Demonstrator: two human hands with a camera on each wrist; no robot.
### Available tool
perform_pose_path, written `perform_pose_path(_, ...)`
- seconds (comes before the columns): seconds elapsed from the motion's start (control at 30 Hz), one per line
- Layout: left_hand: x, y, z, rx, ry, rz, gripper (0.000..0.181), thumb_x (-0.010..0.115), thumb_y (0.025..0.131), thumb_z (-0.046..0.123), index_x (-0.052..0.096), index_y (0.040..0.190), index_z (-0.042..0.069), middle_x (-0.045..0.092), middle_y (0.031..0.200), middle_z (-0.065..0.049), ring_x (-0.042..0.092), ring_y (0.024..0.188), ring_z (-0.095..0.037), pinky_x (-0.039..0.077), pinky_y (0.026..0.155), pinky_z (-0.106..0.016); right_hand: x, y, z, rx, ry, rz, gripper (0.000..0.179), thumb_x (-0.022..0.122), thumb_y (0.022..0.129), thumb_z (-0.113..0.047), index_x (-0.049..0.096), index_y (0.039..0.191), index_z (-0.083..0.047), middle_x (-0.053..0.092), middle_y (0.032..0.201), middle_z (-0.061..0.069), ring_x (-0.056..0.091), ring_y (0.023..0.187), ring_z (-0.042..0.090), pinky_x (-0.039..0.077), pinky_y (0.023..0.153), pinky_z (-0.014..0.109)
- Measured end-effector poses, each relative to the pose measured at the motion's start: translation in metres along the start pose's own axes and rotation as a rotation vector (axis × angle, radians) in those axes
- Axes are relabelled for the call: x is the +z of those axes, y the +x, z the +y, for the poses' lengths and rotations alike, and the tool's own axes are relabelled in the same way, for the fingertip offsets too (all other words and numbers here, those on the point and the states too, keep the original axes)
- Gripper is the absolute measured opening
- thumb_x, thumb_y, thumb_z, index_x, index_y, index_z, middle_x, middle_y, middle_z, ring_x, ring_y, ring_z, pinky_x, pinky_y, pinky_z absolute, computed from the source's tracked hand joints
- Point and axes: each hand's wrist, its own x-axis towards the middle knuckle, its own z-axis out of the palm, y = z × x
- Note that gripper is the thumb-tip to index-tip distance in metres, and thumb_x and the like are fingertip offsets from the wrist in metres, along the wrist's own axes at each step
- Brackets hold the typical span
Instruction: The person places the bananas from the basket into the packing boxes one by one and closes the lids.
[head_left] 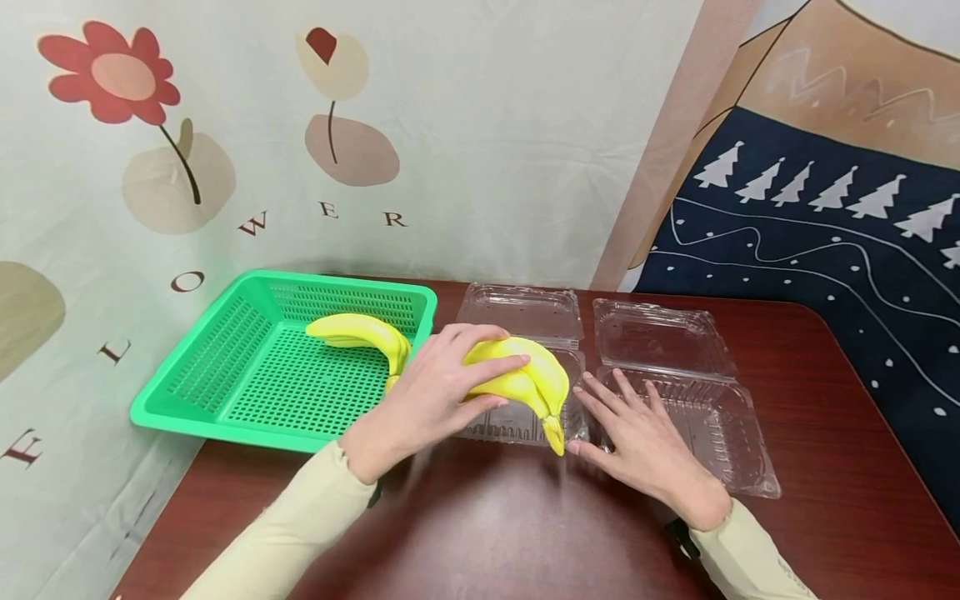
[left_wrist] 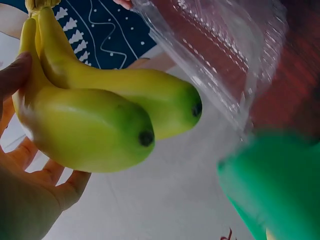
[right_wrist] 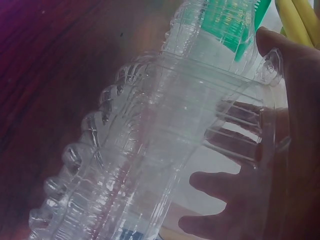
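Note:
My left hand (head_left: 431, 387) grips a bunch of yellow bananas (head_left: 551, 375), thumb on one side and fingers over the other. Its stem end points down toward me. The left wrist view shows greenish tips with dark ends on these bananas (left_wrist: 95, 132). Below the bunch lies an opened clear plastic clamshell box (head_left: 491, 431), partly covered by the left hand and fruit. My right hand (head_left: 645, 446), fingers spread and fairly straight, is at the near left of a second opened clamshell box (head_left: 716, 437). Through a clear ribbed wall (right_wrist: 165, 120), the right wrist view shows its fingers.
To the left stands a green perforated basket (head_left: 225, 431) with another bunch of bananas (head_left: 360, 327) inside. Both box lids, the left lid (head_left: 517, 314) and right lid (head_left: 663, 337), lie folded back toward the printed curtain (head_left: 487, 167). The tabletop (head_left: 510, 533) is dark reddish wood.

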Motion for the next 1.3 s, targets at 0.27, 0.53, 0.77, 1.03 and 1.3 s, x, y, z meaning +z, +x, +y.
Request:
perform_pose_path(0.27, 0.023, 0.004, 0.01, -0.038, -0.012, -0.013, 0.054, 0.088, 0.084, 0.027, 0.071, 0.135, 0.024, 0.058, 0.137, -0.01, 0.055, 0.12, -0.03, 0.048, 0.089, -0.045, 0.002, 0.0, 0.0, 0.0, -0.01, -0.003, 0.078, 0.065, 0.095, -0.057, 0.048, 0.156, -0.011, 0.04, 0.164, 0.006, 0.028, 0.152, 0.043, 0.019, 0.113, 0.077)
perform_pose_path(0.53, 0.04, 0.001, 0.009, -0.11, -0.027, -0.019, 0.055, 0.088, 0.084, 0.027, 0.07, 0.136, 0.024, 0.058, 0.139, -0.011, 0.053, 0.124, -0.032, 0.048, 0.096, -0.048, 0.002, -0.001, 0.0, 0.022, 0.015, -0.005, 0.089, 0.067, 0.093, -0.057, 0.036, 0.161, -0.009, 0.043, 0.162, 0.009, 0.029, 0.152, 0.041, 0.018, 0.115, 0.075)
perform_pose_path(0.77, 0.048, 0.001, 0.003, -0.162, -0.01, -0.057, 0.051, 0.084, 0.088, 0.034, 0.07, 0.136, 0.025, 0.058, 0.141, -0.011, 0.054, 0.124, -0.034, 0.048, 0.095, -0.05, 0.002, 0.0, 0.0, 0.058, 0.05, -0.02, 0.098, 0.067, 0.093, -0.06, 0.025, 0.165, -0.008, 0.045, 0.159, 0.012, 0.03, 0.152, 0.04, 0.017, 0.116, 0.073)
perform_pose_path(1.03, 0.057, 0.011, -0.002, -0.199, -0.001, -0.095, 0.051, 0.084, 0.087, 0.033, 0.07, 0.136, 0.026, 0.058, 0.14, -0.008, 0.054, 0.12, -0.033, 0.048, 0.088, -0.05, 0.003, -0.001, 0.0, 0.071, 0.09, -0.029, 0.1, 0.061, 0.093, -0.071, 0.028, 0.164, -0.008, 0.043, 0.161, 0.012, 0.03, 0.152, 0.039, 0.016, 0.116, 0.074)
perform_pose_path(1.3, 0.066, 0.012, -0.01, -0.248, -0.043, -0.167, 0.05, 0.082, 0.09, 0.035, 0.069, 0.138, 0.026, 0.057, 0.138, -0.007, 0.055, 0.118, -0.031, 0.05, 0.091, -0.049, 0.003, 0.0, 0.0, 0.05, 0.081, -0.007, 0.095, 0.062, 0.093, -0.069, 0.037, 0.16, -0.006, 0.046, 0.159, 0.01, 0.033, 0.152, 0.035, 0.018, 0.116, 0.073)
